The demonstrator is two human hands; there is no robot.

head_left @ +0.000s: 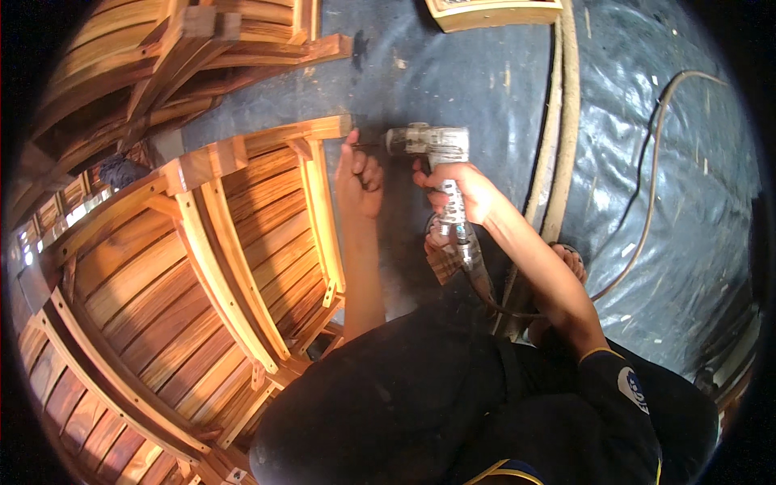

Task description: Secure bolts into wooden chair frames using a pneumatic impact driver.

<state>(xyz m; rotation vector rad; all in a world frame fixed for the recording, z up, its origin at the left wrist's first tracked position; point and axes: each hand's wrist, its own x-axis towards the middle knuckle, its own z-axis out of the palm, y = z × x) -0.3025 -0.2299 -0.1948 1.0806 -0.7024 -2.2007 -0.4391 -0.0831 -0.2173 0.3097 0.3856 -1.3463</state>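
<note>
Low on the floor, the right hand grips a drill aimed sideways at the wooden chair frame, while the left hand, fingers curled, braces the rail beside the bit, steadying it.

Grey drill level against wooden frame

Slatted wooden chair frame lies left on the floor sheet, power drill just right of its top rail, more frames stacked behind, cable far right.
</note>
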